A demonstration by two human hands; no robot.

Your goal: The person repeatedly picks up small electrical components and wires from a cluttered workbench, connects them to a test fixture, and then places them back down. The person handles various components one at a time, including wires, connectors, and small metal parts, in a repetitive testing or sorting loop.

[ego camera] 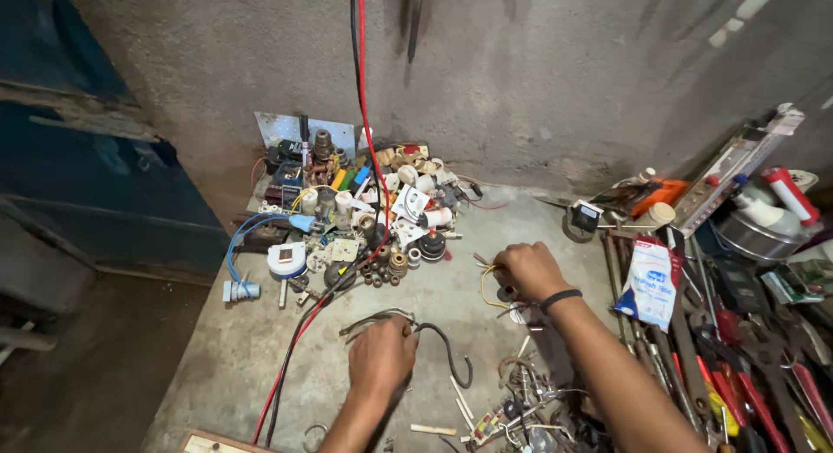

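Note:
My left hand [380, 356] rests low on the concrete bench, fingers closed over a bundle of thin grey wires [373, 318] and a curved black cable [449, 349] that trails off to its right. My right hand [526, 269], with a black band at the wrist, is closed on a loop of yellow wire [486, 286] near the bench's middle. A small dark part lies just under that hand; what it is cannot be made out.
A heap of small electrical parts [356, 214] sits against the back wall. Red and black cables [364, 114] hang down and cross the bench. Tools and pliers [737, 366] crowd the right side beside a white packet [649, 279]. Loose scraps [512, 401] lie at the front.

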